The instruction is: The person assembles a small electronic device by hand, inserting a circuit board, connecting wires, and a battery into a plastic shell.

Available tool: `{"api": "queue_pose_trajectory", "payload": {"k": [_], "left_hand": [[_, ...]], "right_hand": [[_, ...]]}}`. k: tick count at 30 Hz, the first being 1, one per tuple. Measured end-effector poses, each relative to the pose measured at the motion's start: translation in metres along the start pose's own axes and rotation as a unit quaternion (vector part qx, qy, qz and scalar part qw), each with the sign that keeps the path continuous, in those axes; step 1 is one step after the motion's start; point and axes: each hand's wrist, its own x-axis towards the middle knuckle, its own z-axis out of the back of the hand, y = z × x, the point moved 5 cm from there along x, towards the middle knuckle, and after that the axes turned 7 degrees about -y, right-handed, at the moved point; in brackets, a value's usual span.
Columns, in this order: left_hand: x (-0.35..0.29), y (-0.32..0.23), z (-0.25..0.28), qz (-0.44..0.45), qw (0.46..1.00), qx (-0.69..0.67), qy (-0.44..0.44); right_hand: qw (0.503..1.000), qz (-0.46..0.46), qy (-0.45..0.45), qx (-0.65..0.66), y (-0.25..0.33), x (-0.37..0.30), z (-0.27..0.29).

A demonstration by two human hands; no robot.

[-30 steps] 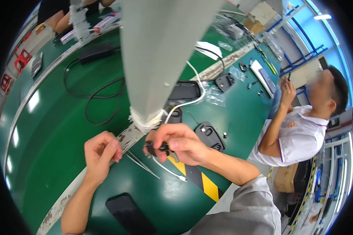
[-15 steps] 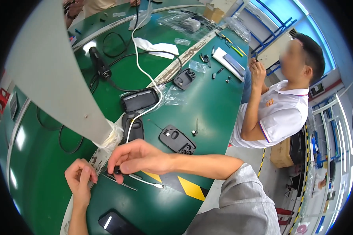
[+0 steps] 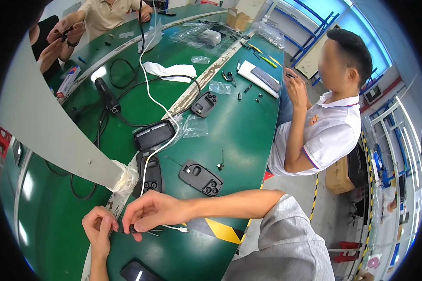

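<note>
Green desk (image 3: 248,136) in a workshop, black covers (image 3: 200,177) and a white cable (image 3: 147,93) strewn about; both hands, left hand (image 3: 98,227) and right hand (image 3: 147,210), pinch a small black part (image 3: 132,229) at the near edge.

The scene is brightly and evenly lit; overhead glare is reflected on the green desk (image 3: 56,220), and edges are bent by fisheye distortion.

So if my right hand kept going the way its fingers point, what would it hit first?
Most likely your left hand. The right hand points left along the green table, pinching a small dark part beside the left fingers. Depth is hard to judge, but nothing else shows between them.
</note>
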Motion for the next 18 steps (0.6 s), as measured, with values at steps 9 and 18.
{"api": "queue_pose_trajectory", "payload": {"k": [9,18], "left_hand": [[0.000,-0.001,-0.002,-0.012,0.999,0.029,0.018],[-0.010,-0.024,-0.010,-0.107,0.992,0.054,-0.030]], "right_hand": [[1.000,0.003,0.001,-0.011,0.001,-0.001,0.000],[0.999,-0.014,0.000,-0.029,-0.001,0.000,-0.004]]}}
